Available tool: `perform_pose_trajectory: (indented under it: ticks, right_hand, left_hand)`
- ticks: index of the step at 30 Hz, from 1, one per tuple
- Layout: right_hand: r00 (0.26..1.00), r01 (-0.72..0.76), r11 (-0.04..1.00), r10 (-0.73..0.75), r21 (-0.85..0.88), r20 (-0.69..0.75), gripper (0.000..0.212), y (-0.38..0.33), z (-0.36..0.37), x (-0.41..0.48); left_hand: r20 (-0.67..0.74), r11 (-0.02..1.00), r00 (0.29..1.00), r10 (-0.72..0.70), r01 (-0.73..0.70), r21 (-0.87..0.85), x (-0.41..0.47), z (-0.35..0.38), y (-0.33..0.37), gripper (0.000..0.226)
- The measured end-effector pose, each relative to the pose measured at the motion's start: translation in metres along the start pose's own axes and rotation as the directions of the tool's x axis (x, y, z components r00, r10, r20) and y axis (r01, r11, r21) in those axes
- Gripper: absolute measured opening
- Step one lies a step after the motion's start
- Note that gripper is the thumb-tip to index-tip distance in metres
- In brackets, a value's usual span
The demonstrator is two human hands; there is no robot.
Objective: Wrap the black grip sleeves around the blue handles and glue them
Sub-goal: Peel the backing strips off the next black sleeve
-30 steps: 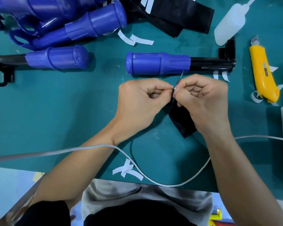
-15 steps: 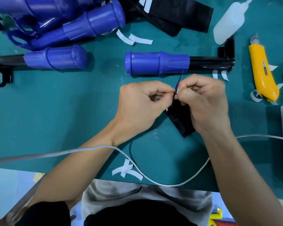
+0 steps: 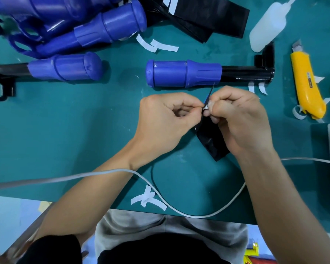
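Peeling liner, I judge: my left hand (image 3: 166, 121), right hand (image 3: 240, 119) pinch black grip sleeve (image 3: 211, 143) corner; separate slowly; blue handle (image 3: 183, 76) at 12 o'clock.

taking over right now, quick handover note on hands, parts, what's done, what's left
Left hand: pinches the top edge of a black sleeve.
Right hand: pinches the same edge, where white backing seems to be peeling.
Parts: blue handle lies bare just beyond the hands; glue bottle far right; spare sleeves far centre.
Done: nothing wrapped on this handle yet.
Left: finish peeling, wrap the sleeve round the handle, glue it; more handles wait far left.
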State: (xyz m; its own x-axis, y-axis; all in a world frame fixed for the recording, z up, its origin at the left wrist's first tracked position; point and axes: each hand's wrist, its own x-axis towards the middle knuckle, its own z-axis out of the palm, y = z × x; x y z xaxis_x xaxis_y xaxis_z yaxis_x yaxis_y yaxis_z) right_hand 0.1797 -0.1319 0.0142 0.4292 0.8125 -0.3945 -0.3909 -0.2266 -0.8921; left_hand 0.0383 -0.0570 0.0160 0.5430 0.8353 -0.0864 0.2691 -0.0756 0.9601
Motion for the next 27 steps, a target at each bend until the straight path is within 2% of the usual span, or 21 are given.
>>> perform_pose_trajectory:
  ticks: [6,18,21,24,27]
  right_hand:
    - [0.988,0.152,0.975,-0.155,-0.159,-0.004,0.031,0.000,-0.003,-0.003]
    - [0.970,0.233,0.927,-0.243,-0.293,0.001,0.028,-0.001,-0.003,-0.005]
    - [0.928,0.344,0.845,-0.374,-0.409,0.008,0.034,0.000,-0.004,-0.007]
    - [0.847,0.474,0.690,-0.527,-0.547,0.069,0.033,0.003,-0.005,-0.010]
    - [0.805,0.508,0.613,-0.587,-0.604,0.081,0.033,0.005,-0.005,-0.012]
  left_hand:
    - [-0.032,1.000,0.999,0.005,-0.004,0.024,0.001,-0.001,0.003,0.033]
    - [-0.039,0.994,0.999,0.026,-0.022,0.110,-0.003,-0.002,0.006,0.024]
    - [-0.047,0.995,0.999,0.022,-0.017,0.099,-0.002,-0.002,0.006,0.026]
    - [-0.028,0.997,0.999,0.017,-0.015,0.070,-0.001,-0.003,0.007,0.032]
    - [0.002,1.000,1.000,-0.010,0.010,0.024,0.000,-0.003,0.006,0.035]
